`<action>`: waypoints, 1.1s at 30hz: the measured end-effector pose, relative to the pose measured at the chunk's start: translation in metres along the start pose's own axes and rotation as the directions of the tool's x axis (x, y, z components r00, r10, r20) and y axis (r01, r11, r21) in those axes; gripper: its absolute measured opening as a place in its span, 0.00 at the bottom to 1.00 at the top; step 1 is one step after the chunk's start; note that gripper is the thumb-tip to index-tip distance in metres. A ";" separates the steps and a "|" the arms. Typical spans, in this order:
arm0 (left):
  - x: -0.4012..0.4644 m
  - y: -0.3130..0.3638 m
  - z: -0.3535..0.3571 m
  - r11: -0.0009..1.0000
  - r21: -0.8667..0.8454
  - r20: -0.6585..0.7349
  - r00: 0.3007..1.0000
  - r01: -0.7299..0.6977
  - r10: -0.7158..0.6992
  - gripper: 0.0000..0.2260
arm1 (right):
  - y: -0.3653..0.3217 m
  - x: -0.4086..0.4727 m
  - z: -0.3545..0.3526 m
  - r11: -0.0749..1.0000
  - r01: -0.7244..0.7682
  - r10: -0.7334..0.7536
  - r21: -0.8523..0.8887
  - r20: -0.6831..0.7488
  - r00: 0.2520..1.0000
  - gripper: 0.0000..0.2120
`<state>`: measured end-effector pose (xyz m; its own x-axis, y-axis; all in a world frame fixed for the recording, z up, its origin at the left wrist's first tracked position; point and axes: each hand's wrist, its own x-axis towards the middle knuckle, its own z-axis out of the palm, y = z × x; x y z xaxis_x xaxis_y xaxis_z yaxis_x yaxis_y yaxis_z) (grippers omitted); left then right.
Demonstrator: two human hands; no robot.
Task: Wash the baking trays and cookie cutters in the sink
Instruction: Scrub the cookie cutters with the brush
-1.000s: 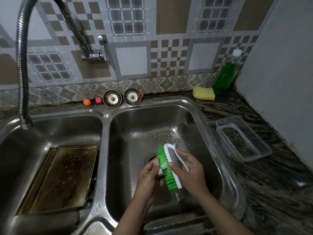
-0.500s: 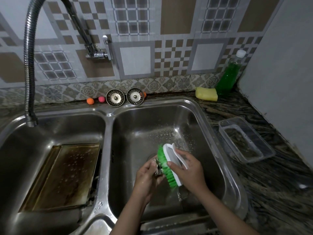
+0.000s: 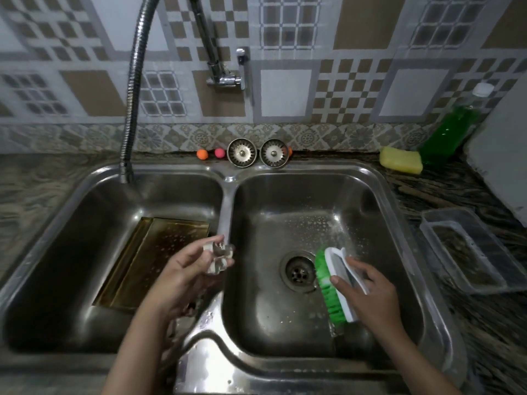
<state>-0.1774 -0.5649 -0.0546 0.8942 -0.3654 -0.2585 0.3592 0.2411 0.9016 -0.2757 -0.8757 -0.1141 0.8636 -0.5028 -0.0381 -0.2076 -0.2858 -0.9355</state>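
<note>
While the left hand point(image 3: 182, 269) pinches the small metal cookie cutter point(image 3: 218, 258) at its fingertips, it hangs over the divider between the two basins, just beside the baking tray point(image 3: 151, 260) in the left basin point(image 3: 57, 218). Main risk, as I read it: wet shiny metal in a fingertip hold, so a slip drops it onto the tray or down toward the drain point(image 3: 298, 270) of the right basin point(image 3: 342, 195) (drain looks open, both strainers point(image 3: 241, 152) sit up on the back ledge). Right hand point(image 3: 368, 292) is wrapped round the scrub brush point(image 3: 335, 283), bristles facing left at the drain; loose suds could make that grip slide too. Cutter's shape is too blurred to call an axis or facing. Tray's long axis runs from near-left to far-right, open face up, stained.
</note>
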 end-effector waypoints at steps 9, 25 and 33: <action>0.013 -0.043 -0.069 0.714 0.606 -0.206 0.937 0.349 -0.283 0.15 | 0.008 -0.015 0.014 0.999 -0.013 0.018 -0.040 0.118 0.993 0.22; 0.022 -0.005 0.037 0.757 0.640 0.046 0.990 -0.131 0.132 0.15 | 0.018 -0.005 -0.019 0.995 -0.061 0.062 -0.085 0.013 0.998 0.22; 0.076 -0.140 0.145 0.292 0.851 0.515 0.800 -0.435 -0.307 0.28 | 0.015 0.003 -0.054 0.988 -0.090 0.077 -0.122 -0.103 0.992 0.24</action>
<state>-0.1988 -0.7568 -0.1495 0.4681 -0.8293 -0.3052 -0.5118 -0.5359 0.6715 -0.3015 -0.9259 -0.1096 0.7929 -0.6049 -0.0738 -0.3390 -0.3372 -0.8783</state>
